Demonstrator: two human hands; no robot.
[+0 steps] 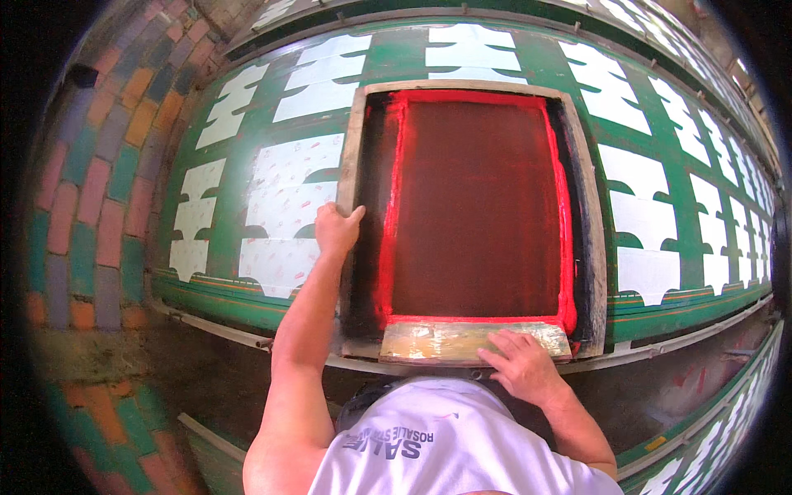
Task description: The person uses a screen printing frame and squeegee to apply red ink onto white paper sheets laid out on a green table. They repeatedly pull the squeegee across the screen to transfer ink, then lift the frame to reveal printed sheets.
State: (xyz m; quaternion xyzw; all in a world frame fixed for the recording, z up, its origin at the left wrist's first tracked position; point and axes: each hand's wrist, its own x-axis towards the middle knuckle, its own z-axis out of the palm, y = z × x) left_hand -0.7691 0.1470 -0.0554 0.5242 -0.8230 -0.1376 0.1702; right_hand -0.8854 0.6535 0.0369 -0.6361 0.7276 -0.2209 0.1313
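A large wooden screen-printing frame lies over the green table, its dark mesh edged by bands of wet red ink. My left hand is closed on the frame's left rail, its thumb reaching over the inner side. Along the near end of the frame rests a wide squeegee, wrapped in shiny yellowish covering. Over the squeegee's right half lies my right hand, fingers stretched and a little apart; whether they press on it I cannot tell. Whatever is under the mesh is hidden.
White cut fabric pieces lie in rows on the green table. Left of the frame, some pieces carry small reddish prints. A metal rail runs along the table's near edge. Coloured paving bricks cover the floor at left.
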